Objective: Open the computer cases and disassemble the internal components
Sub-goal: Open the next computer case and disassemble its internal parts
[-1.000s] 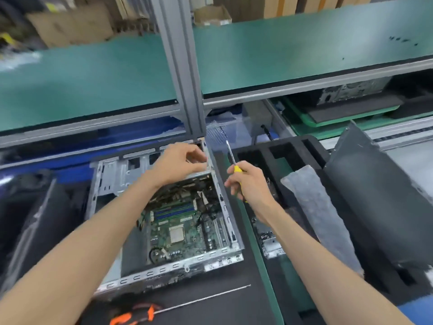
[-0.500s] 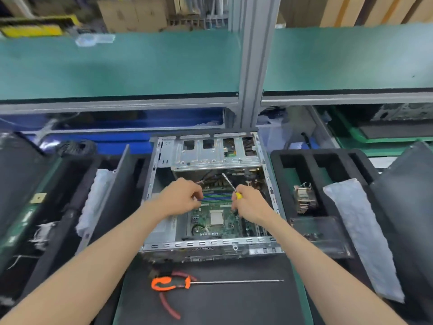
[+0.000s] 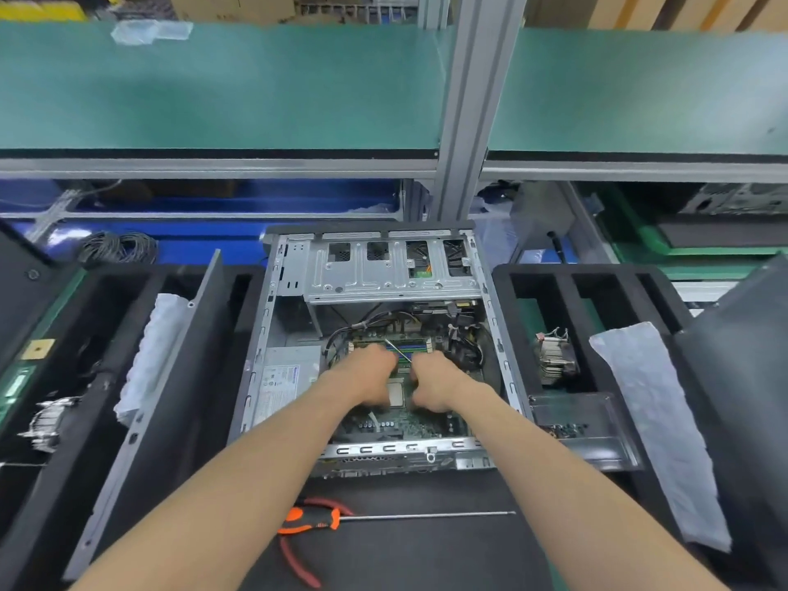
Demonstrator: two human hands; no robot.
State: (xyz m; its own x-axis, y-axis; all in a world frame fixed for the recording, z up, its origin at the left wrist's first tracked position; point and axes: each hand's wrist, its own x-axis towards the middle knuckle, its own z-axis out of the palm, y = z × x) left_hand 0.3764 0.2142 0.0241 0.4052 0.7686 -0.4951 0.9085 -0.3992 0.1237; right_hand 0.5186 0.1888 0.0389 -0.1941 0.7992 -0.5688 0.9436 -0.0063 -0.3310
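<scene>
The computer case (image 3: pixel 375 347) is lying open at the centre of the frame on the black tabletop (image 3: pixel 405 556), its side panel already off. Both hands are reaching down onto the motherboard (image 3: pixel 409 424) near the blue memory sticks (image 3: pixel 403 354), so the step in hand appears to be freeing an internal component, most likely the memory or a fastener beside it.

The left hand (image 3: pixel 369 379) is curling its fingers down onto the board just left of the memory slots; whether they are pinching anything is hidden beneath the knuckles, so I cannot tell. The right hand (image 3: pixel 433 388) is gripping a small screwdriver (image 3: pixel 398 351), whose thin shaft is pointing up and left across the slots, with the handle buried in the fist.

The next move probably calls for a firm, level pull or press at the slot latches while keeping the screwdriver tip off the board, since a slip could scratch the circuitry.

A long orange-handled screwdriver (image 3: pixel 383 517) is lying across red-handled pliers (image 3: pixel 298 560) at the lower centre of the frame. A removed heatsink (image 3: pixel 554 356) is sitting in the black foam tray (image 3: pixel 567 283) at the right.
</scene>
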